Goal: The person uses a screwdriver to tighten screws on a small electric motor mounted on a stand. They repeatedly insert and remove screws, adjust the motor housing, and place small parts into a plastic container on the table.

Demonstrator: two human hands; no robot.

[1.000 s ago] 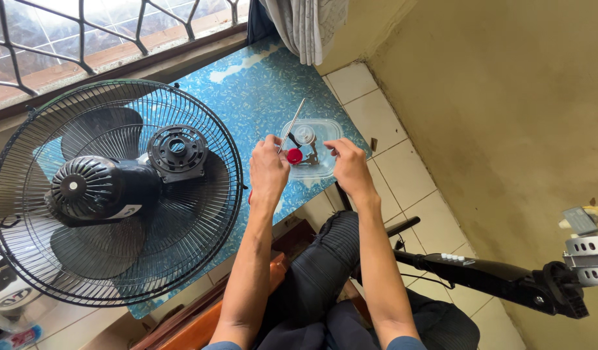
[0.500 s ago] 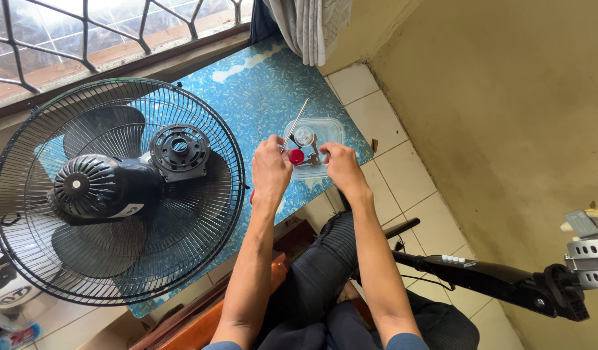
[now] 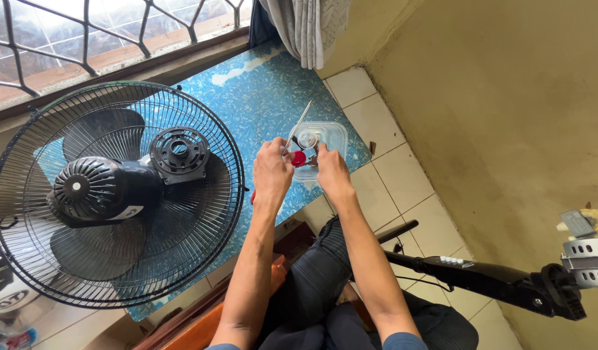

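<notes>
My left hand (image 3: 273, 174) is closed around a screwdriver (image 3: 299, 126). Its thin metal shaft points up and away over the table, and a bit of red handle shows under my palm. My right hand (image 3: 331, 172) is close beside it, fingers curled down at the near rim of a clear plastic container (image 3: 331, 136). A small red round piece (image 3: 299, 159) sits between my two hands. A round metallic part (image 3: 306, 137) lies in the container. What my right fingers pinch is hidden.
A black fan head (image 3: 111, 191) with its wire guard and motor housing lies on the blue speckled table (image 3: 260, 91), filling its left side. The black fan pole (image 3: 480, 279) with a white base piece crosses the tiled floor at right. A barred window runs along the top.
My right hand has slid left from over the container toward my left hand. The two hands now meet at the container's near left rim. The fan has not moved.
</notes>
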